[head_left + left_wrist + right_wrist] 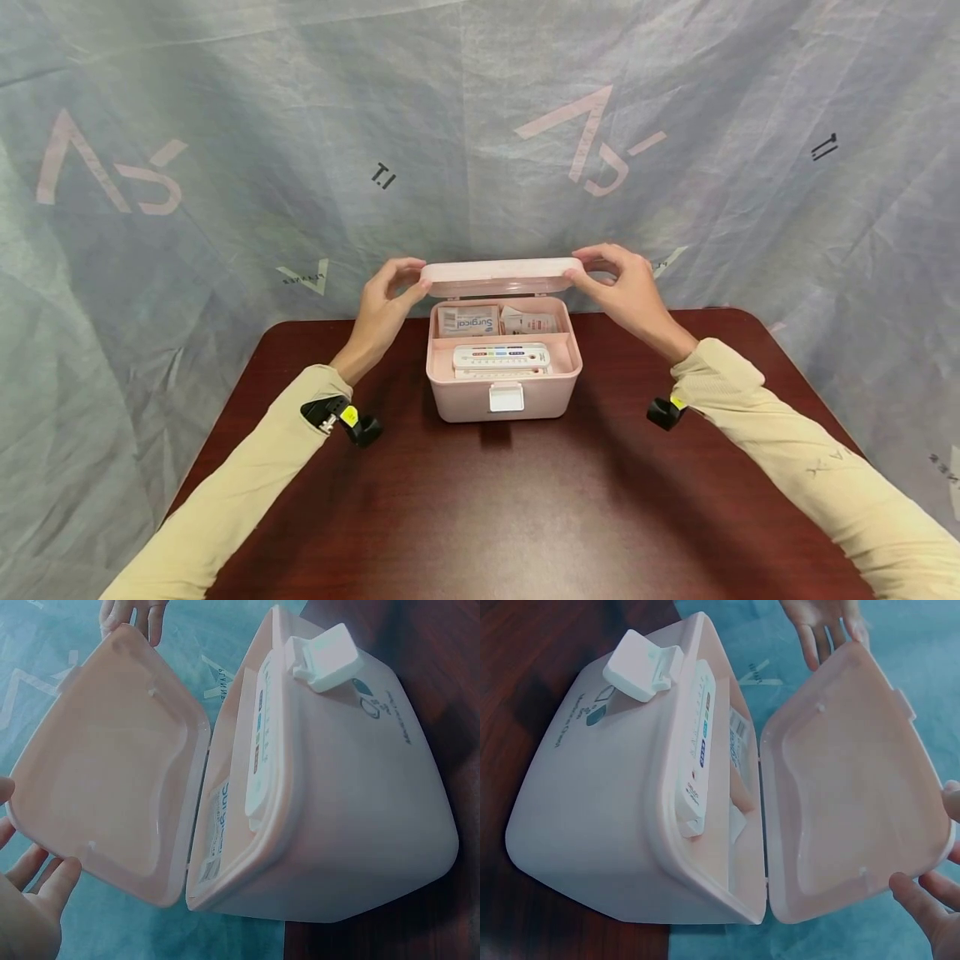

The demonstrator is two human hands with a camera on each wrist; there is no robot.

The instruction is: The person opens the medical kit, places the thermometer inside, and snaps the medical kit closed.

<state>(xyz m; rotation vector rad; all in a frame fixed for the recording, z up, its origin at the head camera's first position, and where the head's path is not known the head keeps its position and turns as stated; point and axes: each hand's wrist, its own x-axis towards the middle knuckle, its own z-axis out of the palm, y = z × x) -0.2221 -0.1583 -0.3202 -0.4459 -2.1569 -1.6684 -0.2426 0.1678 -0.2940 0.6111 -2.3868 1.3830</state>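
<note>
A pink plastic box (504,400) sits on the table with its hinged lid (501,272) raised. At the lid's left corner my left hand (381,307) pinches the edge between thumb and fingers. My right hand (628,293) pinches the right corner the same way. Inside the front part lie white thermometer strips (501,357), one over another. Behind a divider are a packet marked "Surgical" (468,321) and another white packet (529,322). The white latch (507,397) is on the box front; both wrist views show it sticking outward.
The box stands near the back of a dark red wooden table (495,517). Close behind the table hangs a grey printed cloth (465,167). A black wrist camera (363,429) hangs under the left wrist, another camera (664,412) under the right.
</note>
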